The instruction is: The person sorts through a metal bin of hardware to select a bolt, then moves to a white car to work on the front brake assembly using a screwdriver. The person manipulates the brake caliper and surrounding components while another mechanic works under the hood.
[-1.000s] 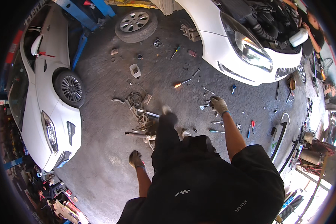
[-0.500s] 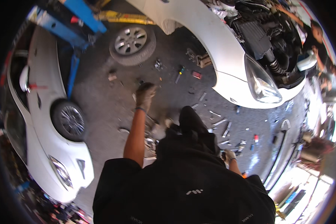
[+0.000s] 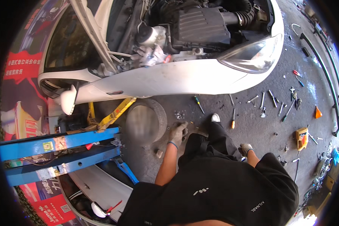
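My left hand (image 3: 178, 132), in a soiled work glove, hangs over the floor between the loose wheel (image 3: 161, 117) and my leg. Its fingers are curled closed; whatever they may hold is hidden. A blue band circles that wrist. My right hand (image 3: 246, 150), also gloved, is low beside my right thigh, its fingers partly out of sight. Ahead of me stands a white car with its hood raised, its fender (image 3: 169, 81) nearest and its engine (image 3: 199, 28) exposed. A crumpled light cloth or glove (image 3: 150, 55) lies at the edge of the engine bay.
Wrenches (image 3: 262, 100), an orange-handled screwdriver (image 3: 233, 123) and a green-handled one (image 3: 199, 103) lie scattered. A yellow container (image 3: 301, 138) and an orange cone-shaped piece (image 3: 318, 112) are farther right. A blue lift post (image 3: 64, 145) with a yellow arm (image 3: 116, 113) stands left, beside a second car (image 3: 101, 184).
My view has swung left, bringing the open engine bay to the front and the lift to the left. My left hand is now beside the loose wheel, still curled. The right stays low.
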Demonstrator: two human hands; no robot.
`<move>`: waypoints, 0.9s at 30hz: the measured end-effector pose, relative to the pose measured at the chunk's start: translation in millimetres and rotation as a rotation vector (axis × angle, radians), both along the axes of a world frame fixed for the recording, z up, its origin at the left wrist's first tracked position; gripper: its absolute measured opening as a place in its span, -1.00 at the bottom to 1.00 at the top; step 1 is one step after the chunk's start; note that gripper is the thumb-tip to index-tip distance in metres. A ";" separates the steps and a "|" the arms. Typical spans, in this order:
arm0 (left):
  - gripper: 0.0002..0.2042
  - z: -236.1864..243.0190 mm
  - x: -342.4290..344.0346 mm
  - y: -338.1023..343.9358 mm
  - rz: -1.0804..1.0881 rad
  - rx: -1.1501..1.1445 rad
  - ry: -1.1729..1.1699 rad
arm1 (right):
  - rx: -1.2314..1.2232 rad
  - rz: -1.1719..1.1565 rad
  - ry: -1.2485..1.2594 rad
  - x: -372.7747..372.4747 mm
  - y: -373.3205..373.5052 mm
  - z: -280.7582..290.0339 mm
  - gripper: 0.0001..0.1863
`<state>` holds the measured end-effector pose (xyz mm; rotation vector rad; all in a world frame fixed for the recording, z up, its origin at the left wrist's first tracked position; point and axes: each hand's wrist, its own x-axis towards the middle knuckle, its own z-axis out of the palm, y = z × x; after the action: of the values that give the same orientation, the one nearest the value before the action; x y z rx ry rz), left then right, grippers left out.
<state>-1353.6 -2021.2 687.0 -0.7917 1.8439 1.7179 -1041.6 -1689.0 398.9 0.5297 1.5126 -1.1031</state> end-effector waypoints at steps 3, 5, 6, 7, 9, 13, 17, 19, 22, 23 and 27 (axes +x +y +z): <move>-0.89 11.4 -61.3 13.8 -0.257 0.054 0.050 | -0.059 -1.088 -0.238 -58.8 -7.2 -16.6 -0.68; -0.92 12.2 -85.9 30.3 -0.420 0.042 0.072 | 0.140 -0.619 0.125 -79.4 -4.8 -18.4 -0.72; -0.93 9.3 -102.0 39.3 -0.530 0.008 0.092 | 0.371 -0.241 0.410 -90.2 -2.5 -18.2 -0.72; -0.94 5.9 -116.8 49.1 -0.654 -0.010 0.098 | 0.607 0.219 0.621 -95.7 -5.6 -15.0 -0.72; -0.94 -7.4 -137.9 65.8 -0.953 -0.101 0.162 | 0.329 -0.550 0.367 -104.6 -16.7 -7.9 -0.72; -0.96 -70.7 -157.0 86.4 -1.175 -0.040 -0.116 | 0.399 -1.311 0.077 -110.2 -58.7 -18.5 -0.60; -0.96 -189.4 -172.5 87.7 -1.494 -0.218 -0.109 | 0.518 -1.074 -0.037 -125.2 -73.5 -107.4 -0.56; -0.95 -262.6 -187.3 90.9 -1.644 -0.214 0.053 | 0.647 -0.888 -0.055 -133.3 -72.2 -184.1 -0.55; -0.96 -356.9 -215.3 105.3 -1.490 -0.268 0.013 | 0.664 -0.882 0.001 -150.0 -64.7 -308.8 -0.53; -0.96 -394.8 -221.2 120.6 -1.437 -0.276 0.015 | 0.732 -0.909 0.039 -156.8 -53.4 -353.9 -0.51; -0.89 -512.5 -223.1 188.6 -1.659 -0.416 0.039 | 1.214 -0.728 0.135 -167.7 -40.5 -477.9 -0.23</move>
<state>-1576.7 -1832.6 174.5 0.6367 1.8301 0.2667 -1209.3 -1729.5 -79.0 1.9744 2.0858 -0.5865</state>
